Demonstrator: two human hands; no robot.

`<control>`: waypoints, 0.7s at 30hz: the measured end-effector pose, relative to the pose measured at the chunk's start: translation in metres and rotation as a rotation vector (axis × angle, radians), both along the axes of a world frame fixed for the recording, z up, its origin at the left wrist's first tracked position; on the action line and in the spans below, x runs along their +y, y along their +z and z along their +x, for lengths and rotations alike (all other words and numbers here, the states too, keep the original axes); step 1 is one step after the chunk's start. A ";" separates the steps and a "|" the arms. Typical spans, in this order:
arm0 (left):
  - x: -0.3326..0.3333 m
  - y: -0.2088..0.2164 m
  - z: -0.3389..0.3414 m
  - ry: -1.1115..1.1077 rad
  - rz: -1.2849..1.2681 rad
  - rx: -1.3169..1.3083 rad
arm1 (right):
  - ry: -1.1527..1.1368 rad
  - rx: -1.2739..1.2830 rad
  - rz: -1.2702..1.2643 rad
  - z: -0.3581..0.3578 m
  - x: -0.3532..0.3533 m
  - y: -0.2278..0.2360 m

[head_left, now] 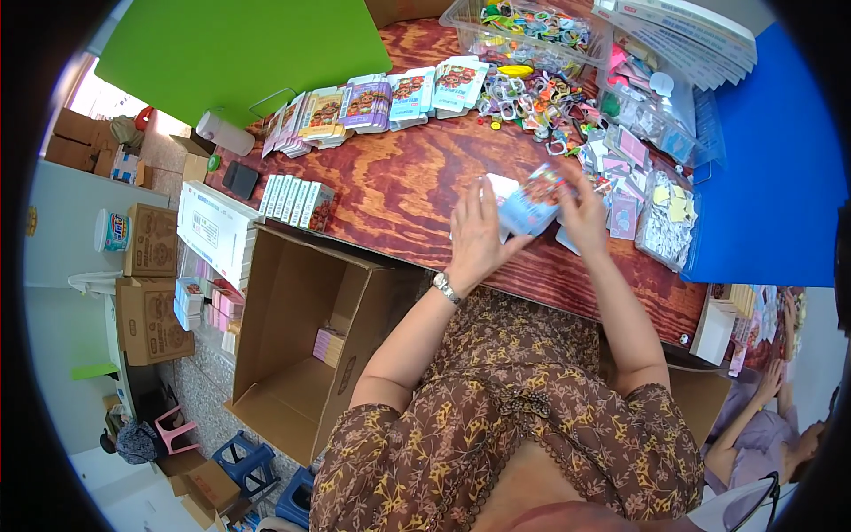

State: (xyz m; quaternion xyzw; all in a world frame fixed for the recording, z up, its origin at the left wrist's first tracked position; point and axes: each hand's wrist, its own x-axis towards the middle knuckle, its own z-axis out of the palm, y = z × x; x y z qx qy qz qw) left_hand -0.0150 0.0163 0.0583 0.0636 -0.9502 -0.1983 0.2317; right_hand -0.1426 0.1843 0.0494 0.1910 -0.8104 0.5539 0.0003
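A small light-blue printed carton (531, 202) is tilted above the near edge of the table, in front of my body. My right hand (585, 213) grips its right end between thumb and fingers; motion slightly blurs the carton's upper end. On its left side, my left hand (477, 229) has its fingers stretched out and its thumb near the carton's lower end. White card (502, 187) shows beside the left fingertips; whether it is part of the carton I cannot tell. Under my right wrist lies a pale card (567, 240).
Stacks of flat printed cartons (363, 105) line the back. Colourful small plastic trinkets (532, 99) are heaped near a clear bin (550, 49). Loose cards (623, 217) and a bag of silvery packets (665, 222) lie right. Upright filled cartons (297, 202) stand left, above an open cardboard box (288, 328).
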 end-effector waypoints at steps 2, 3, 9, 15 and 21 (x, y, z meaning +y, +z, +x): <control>-0.006 -0.017 -0.004 0.064 -0.081 -0.052 | -0.022 0.056 0.086 -0.024 0.014 0.002; -0.005 -0.021 -0.007 0.096 -0.071 -0.193 | -0.046 0.111 0.174 -0.033 0.019 0.004; -0.005 -0.036 -0.018 0.122 0.008 -0.338 | -0.100 0.392 0.502 -0.044 0.026 0.001; -0.007 -0.019 -0.010 0.177 0.211 0.020 | 0.194 0.585 0.286 0.021 -0.009 0.031; 0.003 0.002 -0.006 0.052 0.351 0.263 | 0.247 0.636 0.165 0.040 -0.028 0.032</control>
